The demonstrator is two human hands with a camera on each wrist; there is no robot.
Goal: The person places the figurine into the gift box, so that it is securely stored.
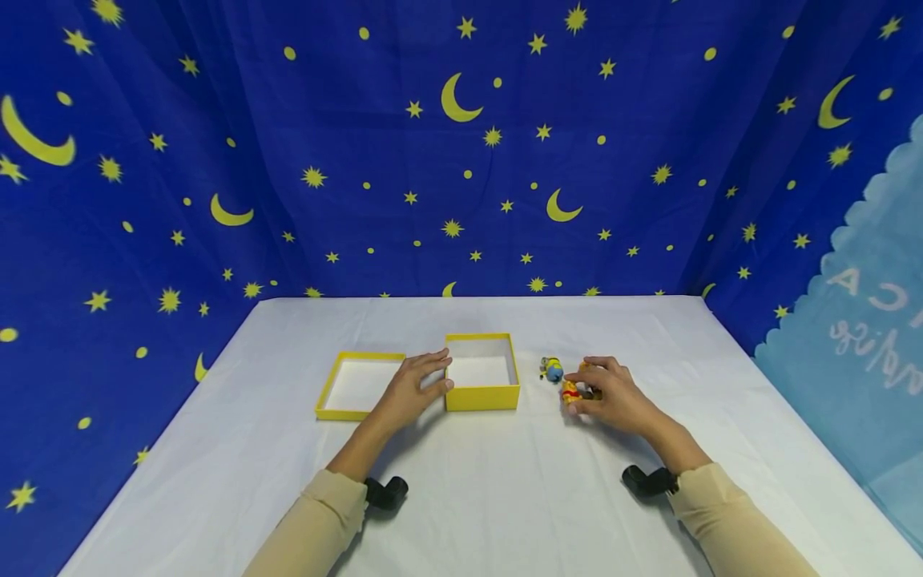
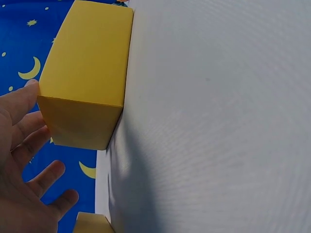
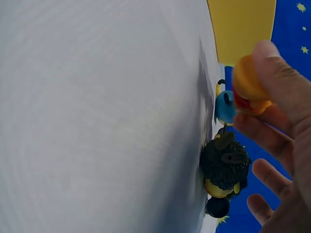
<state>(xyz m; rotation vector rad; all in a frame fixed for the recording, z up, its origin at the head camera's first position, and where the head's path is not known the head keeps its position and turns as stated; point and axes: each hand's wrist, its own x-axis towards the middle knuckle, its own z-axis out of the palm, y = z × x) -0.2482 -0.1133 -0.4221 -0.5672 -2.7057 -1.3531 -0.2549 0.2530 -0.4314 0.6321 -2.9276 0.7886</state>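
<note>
In the head view, my left hand (image 1: 408, 391) is at the left wall of an open yellow box (image 1: 481, 399) with a white inside. Its fingers are spread and fairly straight, and in the left wrist view the fingertips touch the box's edge. My right hand (image 1: 614, 398) pinches a small orange-yellow bear figurine (image 3: 248, 80) with a red band between thumb and fingers, just above the table. Behind it lies a yellow and blue Minion figurine (image 1: 552, 369). A dark-haired figurine (image 3: 225, 164) stands below the right fingers, mostly hidden in the head view.
A shallow yellow box lid (image 1: 355, 388) lies inside-up left of the box. White cloth covers the table (image 1: 490, 497). Behind hangs a blue curtain (image 1: 389, 136) with moons and stars; a light blue cloth (image 1: 858, 344) hangs at right.
</note>
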